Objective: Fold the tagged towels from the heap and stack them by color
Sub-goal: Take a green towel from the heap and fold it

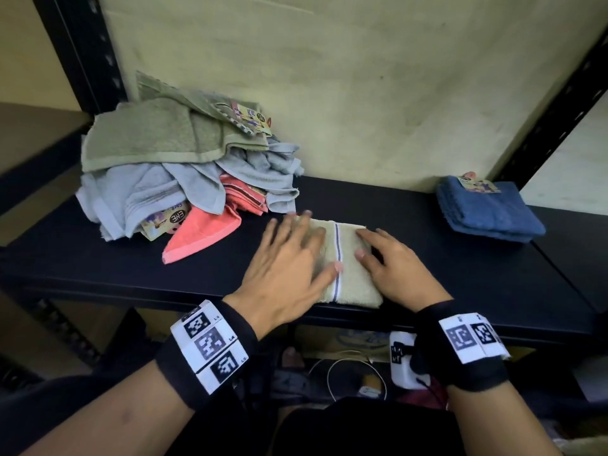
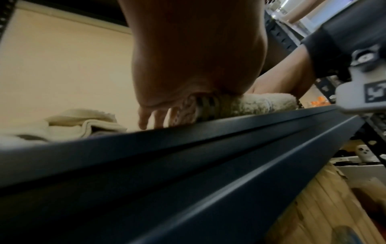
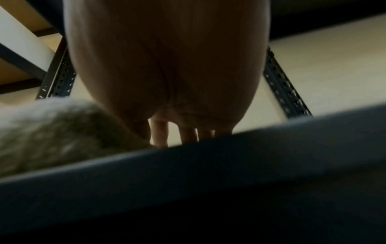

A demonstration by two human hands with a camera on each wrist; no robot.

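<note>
A folded beige towel [image 1: 353,278] with a thin blue stripe lies at the front of the dark shelf [image 1: 98,258]. My left hand [image 1: 289,258] lies flat on its left half, fingers spread and straight. My right hand [image 1: 391,261] rests on its right edge with the fingers extended. The left wrist view shows the towel's rolled edge [image 2: 250,105] under my left palm [image 2: 188,66]. In the right wrist view the towel [image 3: 52,132] is blurred at the left beside my right hand [image 3: 167,66]. The heap [image 1: 184,166] of green, grey and coral tagged towels sits at the back left.
A stack of folded blue towels [image 1: 490,209] with a tag sits at the shelf's right end. Black slotted uprights [image 1: 85,51] frame the shelf against a pale wall. Boxes, cables and a white device [image 1: 404,360] lie below the shelf.
</note>
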